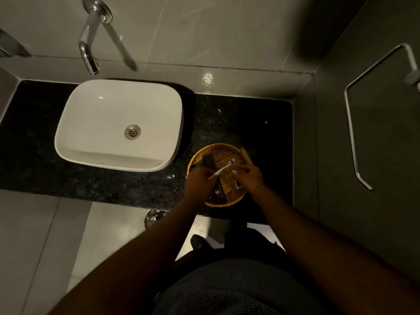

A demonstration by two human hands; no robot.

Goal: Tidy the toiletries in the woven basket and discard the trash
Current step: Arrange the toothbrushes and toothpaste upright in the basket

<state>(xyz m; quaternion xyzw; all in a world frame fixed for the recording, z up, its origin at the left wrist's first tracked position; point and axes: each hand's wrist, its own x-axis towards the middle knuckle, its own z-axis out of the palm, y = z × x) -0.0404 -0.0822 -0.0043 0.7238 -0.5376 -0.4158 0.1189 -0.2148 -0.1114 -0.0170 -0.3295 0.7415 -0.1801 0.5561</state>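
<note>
Both my hands work over the woven basket point(236, 153) on the dark counter point(227, 114), left grip point(200, 181) clamped on the light, stiff toothbrush point(221, 169) low on its handle, right grip point(248, 179) pinching something small I can't identify.

- The dark flat packet point(217, 190) lying in the woven basket point(200, 155) carries a small pale round emblem near its lower end, in the lower middle of the frame; its shape is too small and dim to make out, and no letters can be read.
- The small white item point(238, 184) by the right hand shows dark marks, blurred and unreadable.
- No other text, number or sign is legible.
</note>
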